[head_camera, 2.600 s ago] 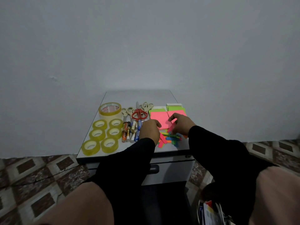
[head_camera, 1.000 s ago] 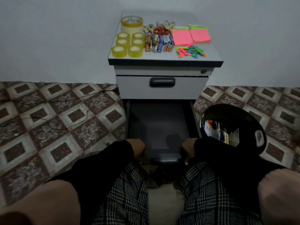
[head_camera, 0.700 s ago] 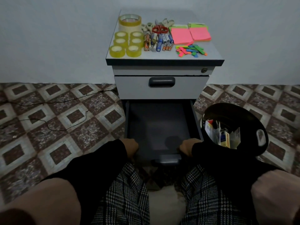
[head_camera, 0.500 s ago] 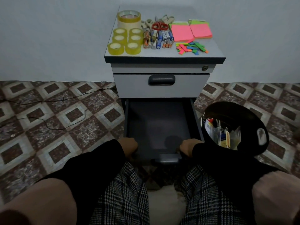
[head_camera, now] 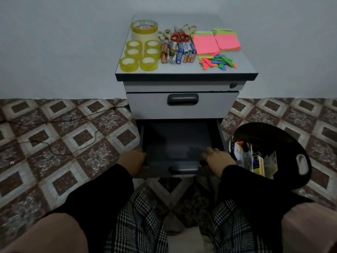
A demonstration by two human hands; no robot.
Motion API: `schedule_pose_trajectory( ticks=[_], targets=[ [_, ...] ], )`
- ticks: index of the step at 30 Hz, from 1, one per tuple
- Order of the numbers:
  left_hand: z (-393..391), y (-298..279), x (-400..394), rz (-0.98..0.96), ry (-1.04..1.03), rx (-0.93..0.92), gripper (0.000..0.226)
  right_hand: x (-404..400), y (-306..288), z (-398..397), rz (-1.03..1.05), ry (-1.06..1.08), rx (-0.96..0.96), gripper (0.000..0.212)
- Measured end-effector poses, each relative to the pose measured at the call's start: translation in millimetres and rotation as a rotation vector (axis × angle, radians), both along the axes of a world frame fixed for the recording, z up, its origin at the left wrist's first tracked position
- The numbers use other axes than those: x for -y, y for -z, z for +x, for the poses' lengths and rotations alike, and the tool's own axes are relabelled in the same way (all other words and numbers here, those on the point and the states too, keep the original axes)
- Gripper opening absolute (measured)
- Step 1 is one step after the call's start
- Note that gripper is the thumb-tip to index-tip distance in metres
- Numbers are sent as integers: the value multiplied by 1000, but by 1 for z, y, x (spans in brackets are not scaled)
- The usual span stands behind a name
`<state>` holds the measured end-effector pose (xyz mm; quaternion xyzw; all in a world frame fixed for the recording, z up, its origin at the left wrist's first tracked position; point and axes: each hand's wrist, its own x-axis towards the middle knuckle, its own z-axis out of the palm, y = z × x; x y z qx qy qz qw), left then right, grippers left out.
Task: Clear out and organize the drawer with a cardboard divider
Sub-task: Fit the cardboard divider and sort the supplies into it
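The lower drawer [head_camera: 175, 143] of a grey cabinet stands pulled out, its dark inside bare. My left hand [head_camera: 132, 161] grips the front left corner of that drawer, fingers curled over the rim. At the front right corner, my right hand [head_camera: 217, 158] holds the rim, its fingers hooked over the front panel. On the cabinet top [head_camera: 182, 69] lie several yellow tape rolls [head_camera: 138, 57], a large tape roll [head_camera: 144, 30], scissors [head_camera: 179, 36], pens [head_camera: 177, 52], pink sticky note pads [head_camera: 216, 42] and small coloured flags [head_camera: 217, 62]. No cardboard divider is in view.
The upper drawer [head_camera: 182, 105] is shut. A black bin [head_camera: 284, 143] holding packaging and papers [head_camera: 255, 161] stands on the floor right of the open drawer. A thin cable [head_camera: 73, 117] runs over the patterned tiles at the left. My knees are below the drawer front.
My hands left the sticky notes on the cabinet top and came down to the open lower drawer. Over the last second they slid up onto its two front corners.
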<state>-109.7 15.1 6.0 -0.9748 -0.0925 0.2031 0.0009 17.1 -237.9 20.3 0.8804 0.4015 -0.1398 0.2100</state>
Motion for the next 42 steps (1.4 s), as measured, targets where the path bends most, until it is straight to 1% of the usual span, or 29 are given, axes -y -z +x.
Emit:
schedule_pose_trajectory(
  ticks=[2,4,6,7,11,13,15,17,20,21,23,24,25,26,27,28,29,31,33,34,35,36,38,39,40,42],
  targets=[
    [4,5,-6,-34,-183,82,48,-3,5,11,59,134,-14,43],
    [11,6,-10,-40,-329,52,44,-5,11,23,96,240,-29,32],
    [16,8,-14,-131,-472,69,43,-7,18,33,168,334,-56,27],
    [19,11,-18,-218,-555,126,42,-8,23,38,218,384,-76,27],
    [35,25,-25,-618,-892,502,37,-15,37,61,440,526,-89,25],
    [45,30,-25,-776,-1012,635,32,-21,40,71,584,604,-121,23],
    [58,37,-30,-1017,-1151,762,25,-30,41,78,732,668,-169,22],
    [66,42,-36,-1243,-1252,839,19,-38,44,85,847,720,-218,22],
    [77,46,-41,-1449,-1282,858,7,-49,46,97,937,772,-331,24],
    [80,45,-41,-1491,-1273,844,8,-52,48,101,949,790,-373,26],
    [85,49,-42,-1531,-1276,806,25,-55,52,107,949,816,-448,27],
    [87,51,-44,-1541,-1290,794,29,-57,53,109,944,836,-486,27],
    [88,51,-44,-1565,-1310,784,29,-59,51,110,947,865,-528,24],
    [89,51,-45,-1595,-1331,784,24,-62,46,110,975,911,-587,18],
    [90,53,-46,-1628,-1357,791,16,-66,38,109,1053,974,-680,12],
    [91,53,-46,-1663,-1380,793,12,-71,26,108,1161,1051,-812,15],
    [92,53,-46,-1699,-1392,789,13,-75,13,107,1270,1115,-987,20],
    [93,53,-48,-1756,-1405,770,17,-86,-16,104,1439,1174,-1316,20],
    [95,50,-50,-1794,-1410,747,23,-94,-34,105,1607,1254,-1557,19],
    [95,49,-52,-1816,-1410,745,28,-98,-41,106,1669,1309,-1645,20],
    [95,47,-54,-1841,-1406,747,32,-102,-47,106,1704,1358,-1700,21],
    [96,46,-54,-1858,-1406,748,39,-104,-50,106,1715,1409,-1715,23],
    [97,46,-54,-1884,-1433,751,53,-106,-57,106,1696,1473,-1702,30],
    [98,45,-55,-1878,-1457,761,56,-107,-60,105,1682,1475,-1694,33],
    [99,46,-55,-1859,-1472,764,55,-107,-62,105,1678,1479,-1689,34],
    [104,44,-57,-1874,-1476,774,46,-106,-67,104,1661,1463,-1680,36]
  ],
)
